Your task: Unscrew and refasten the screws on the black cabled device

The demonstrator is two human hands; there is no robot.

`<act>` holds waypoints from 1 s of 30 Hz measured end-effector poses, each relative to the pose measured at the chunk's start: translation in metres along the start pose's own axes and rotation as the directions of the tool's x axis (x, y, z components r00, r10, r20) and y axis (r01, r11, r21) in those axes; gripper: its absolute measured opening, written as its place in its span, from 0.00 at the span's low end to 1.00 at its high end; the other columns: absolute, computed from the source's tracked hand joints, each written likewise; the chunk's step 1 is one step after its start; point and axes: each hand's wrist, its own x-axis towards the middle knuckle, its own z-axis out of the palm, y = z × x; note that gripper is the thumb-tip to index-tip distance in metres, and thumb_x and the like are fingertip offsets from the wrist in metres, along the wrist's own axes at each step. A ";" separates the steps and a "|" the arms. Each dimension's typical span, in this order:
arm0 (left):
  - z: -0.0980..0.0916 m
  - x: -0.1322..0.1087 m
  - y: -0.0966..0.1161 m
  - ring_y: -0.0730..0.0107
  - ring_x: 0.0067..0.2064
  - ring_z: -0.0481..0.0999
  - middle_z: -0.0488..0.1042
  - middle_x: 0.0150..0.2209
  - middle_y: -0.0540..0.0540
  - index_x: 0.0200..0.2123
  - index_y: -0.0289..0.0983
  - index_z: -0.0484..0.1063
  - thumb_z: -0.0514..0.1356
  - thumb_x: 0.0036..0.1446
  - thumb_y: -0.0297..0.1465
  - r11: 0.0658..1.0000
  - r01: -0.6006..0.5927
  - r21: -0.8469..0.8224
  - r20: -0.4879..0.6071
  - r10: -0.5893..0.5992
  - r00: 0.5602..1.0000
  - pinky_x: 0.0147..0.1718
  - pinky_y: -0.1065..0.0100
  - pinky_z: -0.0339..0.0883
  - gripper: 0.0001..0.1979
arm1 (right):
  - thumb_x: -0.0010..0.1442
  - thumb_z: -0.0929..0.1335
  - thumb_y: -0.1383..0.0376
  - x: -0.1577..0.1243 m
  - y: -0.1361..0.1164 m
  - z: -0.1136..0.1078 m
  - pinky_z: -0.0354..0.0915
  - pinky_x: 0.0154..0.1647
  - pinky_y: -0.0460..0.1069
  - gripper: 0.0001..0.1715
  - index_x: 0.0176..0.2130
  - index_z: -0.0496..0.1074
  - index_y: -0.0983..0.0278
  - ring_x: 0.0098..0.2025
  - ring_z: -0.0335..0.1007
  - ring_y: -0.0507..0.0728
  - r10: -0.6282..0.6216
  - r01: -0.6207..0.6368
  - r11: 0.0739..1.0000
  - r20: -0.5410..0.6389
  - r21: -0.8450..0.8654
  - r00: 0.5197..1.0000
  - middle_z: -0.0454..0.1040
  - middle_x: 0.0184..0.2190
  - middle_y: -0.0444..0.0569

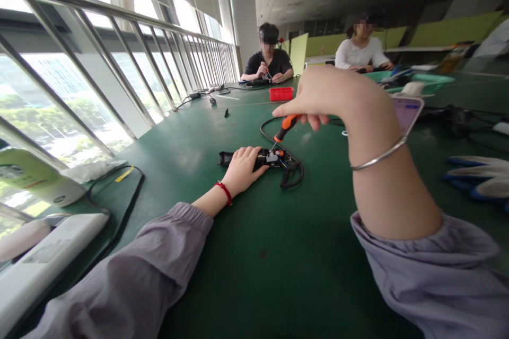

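A black elongated device (226, 158) with its inner parts exposed at the right end lies on the green table. My left hand (243, 168) is closed over its middle and presses it against the tabletop. Above it, my right hand (318, 96) grips the orange and black handle of a screwdriver (287, 126). The screwdriver slants down to the left, and its tip meets the opened end of the device; the exact contact spot is too small to make out. A black cable (293, 183) loops beside that end.
A red bin (281, 94) stands farther back, near a small black piece (226, 113). To the right are a phone (409, 111), a teal basket (437, 83) and gloves (481, 177). A power strip (51, 254) and green bottle (35, 177) sit left. Two people work beyond.
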 end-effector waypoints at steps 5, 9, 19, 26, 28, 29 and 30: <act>0.001 -0.001 0.000 0.56 0.48 0.65 0.69 0.47 0.40 0.54 0.33 0.61 0.54 0.59 0.41 1.000 -0.006 0.002 -0.004 0.006 1.000 0.51 0.57 0.59 0.24 | 0.48 0.71 0.65 -0.007 -0.001 0.000 0.62 0.25 0.51 0.12 0.36 0.75 0.61 0.27 0.71 0.58 -0.072 0.073 0.994 0.017 -0.080 0.997 0.74 0.25 0.47; 0.001 -0.001 0.000 0.57 0.47 0.65 0.68 0.47 0.40 0.54 0.33 0.61 0.53 0.60 0.40 1.000 -0.007 0.001 -0.003 0.007 1.000 0.50 0.57 0.59 0.23 | 0.51 0.68 0.62 -0.009 0.006 0.002 0.62 0.26 0.51 0.09 0.33 0.75 0.63 0.26 0.69 0.57 -0.161 0.168 0.983 0.081 -0.076 0.984 0.74 0.26 0.49; 0.001 0.000 0.001 0.56 0.47 0.65 0.68 0.47 0.40 0.54 0.33 0.61 0.54 0.59 0.40 1.000 -0.005 0.003 -0.006 0.005 1.000 0.51 0.57 0.59 0.24 | 0.50 0.67 0.72 -0.020 -0.012 -0.002 0.61 0.28 0.49 0.13 0.38 0.71 0.64 0.31 0.69 0.56 -0.242 0.246 0.968 0.073 -0.050 0.967 0.73 0.33 0.51; 0.001 -0.001 0.001 0.56 0.48 0.65 0.69 0.46 0.40 0.54 0.34 0.61 0.54 0.59 0.40 1.000 -0.006 0.000 -0.015 0.006 1.000 0.50 0.56 0.60 0.23 | 0.56 0.65 0.54 -0.015 -0.004 0.006 0.63 0.30 0.52 0.19 0.33 0.73 0.69 0.27 0.68 0.57 -0.231 0.219 0.972 0.195 0.080 0.953 0.71 0.21 0.52; 0.002 -0.001 0.001 0.56 0.48 0.65 0.69 0.46 0.40 0.54 0.33 0.61 0.54 0.59 0.40 1.000 -0.007 0.003 -0.012 0.007 1.000 0.50 0.56 0.60 0.23 | 0.55 0.65 0.53 -0.014 -0.003 0.006 0.62 0.29 0.52 0.21 0.31 0.73 0.69 0.25 0.68 0.57 -0.218 0.203 0.975 0.229 0.087 0.949 0.70 0.19 0.52; 0.002 -0.001 0.001 0.56 0.48 0.65 0.69 0.46 0.40 0.54 0.33 0.61 0.54 0.59 0.40 1.000 -0.007 0.006 -0.009 0.007 1.000 0.50 0.57 0.59 0.23 | 0.55 0.66 0.54 -0.015 -0.003 0.005 0.62 0.28 0.52 0.19 0.31 0.74 0.69 0.25 0.67 0.57 -0.220 0.206 0.975 0.226 0.083 0.949 0.70 0.20 0.51; 0.002 -0.001 0.000 0.56 0.48 0.65 0.69 0.46 0.40 0.54 0.33 0.61 0.54 0.59 0.40 1.000 -0.007 0.009 -0.008 0.007 1.000 0.50 0.57 0.59 0.24 | 0.54 0.67 0.57 -0.015 -0.003 0.005 0.61 0.27 0.52 0.15 0.32 0.74 0.68 0.25 0.68 0.57 -0.230 0.219 0.973 0.211 0.076 0.950 0.71 0.21 0.51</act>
